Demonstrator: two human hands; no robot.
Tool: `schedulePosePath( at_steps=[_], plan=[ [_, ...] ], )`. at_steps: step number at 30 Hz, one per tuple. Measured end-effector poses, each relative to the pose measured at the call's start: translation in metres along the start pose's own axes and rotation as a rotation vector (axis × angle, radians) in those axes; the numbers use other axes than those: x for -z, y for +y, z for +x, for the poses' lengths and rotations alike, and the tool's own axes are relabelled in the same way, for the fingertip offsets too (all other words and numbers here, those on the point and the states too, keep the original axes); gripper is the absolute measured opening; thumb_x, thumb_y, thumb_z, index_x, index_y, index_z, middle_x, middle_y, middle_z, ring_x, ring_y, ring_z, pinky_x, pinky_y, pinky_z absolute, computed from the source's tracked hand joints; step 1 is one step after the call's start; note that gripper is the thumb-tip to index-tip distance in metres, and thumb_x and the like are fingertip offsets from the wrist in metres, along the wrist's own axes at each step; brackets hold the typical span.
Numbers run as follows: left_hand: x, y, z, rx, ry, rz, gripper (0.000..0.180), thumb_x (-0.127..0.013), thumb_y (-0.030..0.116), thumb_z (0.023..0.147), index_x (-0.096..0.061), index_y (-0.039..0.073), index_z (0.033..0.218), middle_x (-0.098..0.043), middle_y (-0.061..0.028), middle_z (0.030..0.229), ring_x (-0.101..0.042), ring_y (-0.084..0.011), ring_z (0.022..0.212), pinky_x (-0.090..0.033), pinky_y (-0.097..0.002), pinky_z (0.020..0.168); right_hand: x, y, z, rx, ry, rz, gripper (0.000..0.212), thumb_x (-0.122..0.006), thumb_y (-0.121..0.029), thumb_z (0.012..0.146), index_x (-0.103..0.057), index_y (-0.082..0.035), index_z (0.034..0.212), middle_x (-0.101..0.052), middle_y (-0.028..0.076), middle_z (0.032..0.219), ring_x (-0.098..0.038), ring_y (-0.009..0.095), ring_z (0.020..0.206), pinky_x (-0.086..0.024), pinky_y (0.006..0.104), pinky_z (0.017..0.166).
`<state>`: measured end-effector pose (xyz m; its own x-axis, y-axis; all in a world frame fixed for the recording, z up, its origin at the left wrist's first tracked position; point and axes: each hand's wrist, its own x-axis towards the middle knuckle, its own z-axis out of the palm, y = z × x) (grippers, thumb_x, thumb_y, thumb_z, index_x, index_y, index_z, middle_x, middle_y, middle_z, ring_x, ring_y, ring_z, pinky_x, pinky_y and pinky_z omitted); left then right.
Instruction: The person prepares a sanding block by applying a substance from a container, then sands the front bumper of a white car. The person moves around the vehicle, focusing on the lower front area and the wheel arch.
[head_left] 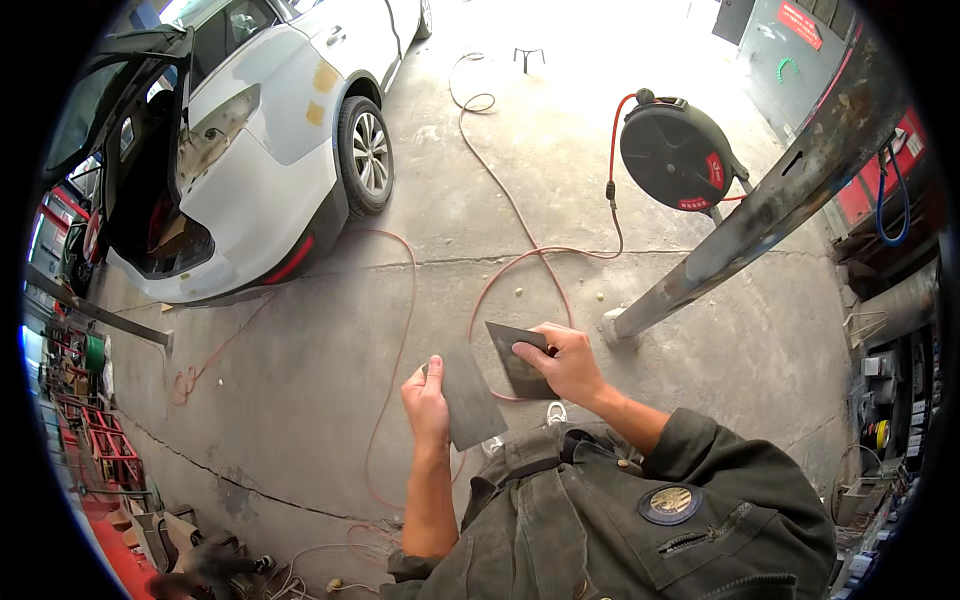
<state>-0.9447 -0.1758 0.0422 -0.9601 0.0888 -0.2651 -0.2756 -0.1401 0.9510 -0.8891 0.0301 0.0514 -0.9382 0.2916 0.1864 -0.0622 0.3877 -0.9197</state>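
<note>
In left hand (427, 410), grey plate (470, 402), fingertips behind it hidden

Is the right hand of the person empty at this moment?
No, the right hand holds a dark flat plate, with the thumb resting on its face.

Grey plate (470, 400) in left fingers (433, 378)

your paler plate (472, 400) looks like smooth, matt metal; your darker plate (518, 370) has a dull, smeared face. your jacket (620, 530) is matt woven cloth. the car (250, 215) is smooth and softly glossy, its grey patches (288, 125) matt. the floor (280, 400) is rough concrete, the post (755, 205) scuffed metal, the reel (660, 155) matt plastic by its look.
</note>
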Motion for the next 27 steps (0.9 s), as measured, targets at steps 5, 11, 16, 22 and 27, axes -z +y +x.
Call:
schedulePosePath(
  at_steps=[5, 11, 16, 22, 27],
  plan=[
    [-0.03, -0.001, -0.016, 0.174, -0.098, -0.131, 0.031, -0.056, 0.025, 0.1, -0.068, -0.001, 0.089, -0.064, -0.0006, 0.075, -0.052, -0.0065, 0.061, -0.041, -0.0235, 0.055, -0.009, 0.018, 0.002, -0.417, -0.065, 0.448, 0.028, -0.072, -0.025, 0.09, -0.068, 0.002, 0.086, -0.058, -0.005, 0.067, -0.047, 0.004, 0.062, -0.04, 0.0243, 0.054],
    [-0.038, -0.033, -0.014, -0.042, -0.046, 0.363, 0.028, -0.06, 0.022, 0.098, -0.07, -0.004, 0.096, -0.069, -0.0037, 0.077, -0.057, -0.0062, 0.069, -0.047, -0.0241, 0.062, -0.025, 0.039, -0.007, -0.342, -0.069, 0.338, 0.045, -0.064, -0.03, 0.093, -0.058, 0.004, 0.122, -0.063, 0.009, 0.1, -0.058, 0.019, 0.091, -0.048, 0.0312, 0.077],
    [-0.065, -0.021, -0.023, -0.066, -0.097, 0.259, 0.037, -0.053, 0.024, 0.101, -0.058, -0.003, 0.126, -0.069, -0.0143, 0.105, -0.063, -0.0138, 0.093, -0.051, -0.0295, 0.08, -0.029, 0.028, -0.034, 0.053, -0.289, -0.105, 0.069, -0.069, -0.025, 0.084, -0.041, 0.004, 0.14, -0.046, 0.021, 0.136, -0.047, 0.034, 0.123, -0.043, 0.0411, 0.101],
    [-0.05, -0.033, -0.015, -0.205, 0.019, 0.424, 0.07, -0.067, 0.014, 0.092, -0.028, -0.004, 0.147, -0.061, -0.0159, 0.124, -0.06, -0.0176, 0.106, -0.05, -0.0315, 0.089, -0.019, 0.033, -0.018, -0.477, -0.391, 0.73, 0.032, -0.055, -0.026, 0.1, -0.062, 0.003, 0.113, -0.066, 0.002, 0.098, -0.057, 0.008, 0.087, -0.049, 0.0277, 0.078],
    [-0.034, -0.021, -0.003, 0.02, 0.044, 0.069, 0.046, -0.075, 0.002, 0.082, -0.055, -0.005, 0.123, -0.065, -0.0117, 0.109, -0.063, -0.014, 0.09, -0.053, -0.0264, 0.075, -0.035, 0.054, -0.023, -0.57, -0.171, 0.676, 0.03, -0.058, -0.028, 0.099, -0.068, -0.002, 0.09, -0.058, -0.005, 0.075, -0.047, 0.005, 0.063, -0.038, 0.0253, 0.054]
  ],
)
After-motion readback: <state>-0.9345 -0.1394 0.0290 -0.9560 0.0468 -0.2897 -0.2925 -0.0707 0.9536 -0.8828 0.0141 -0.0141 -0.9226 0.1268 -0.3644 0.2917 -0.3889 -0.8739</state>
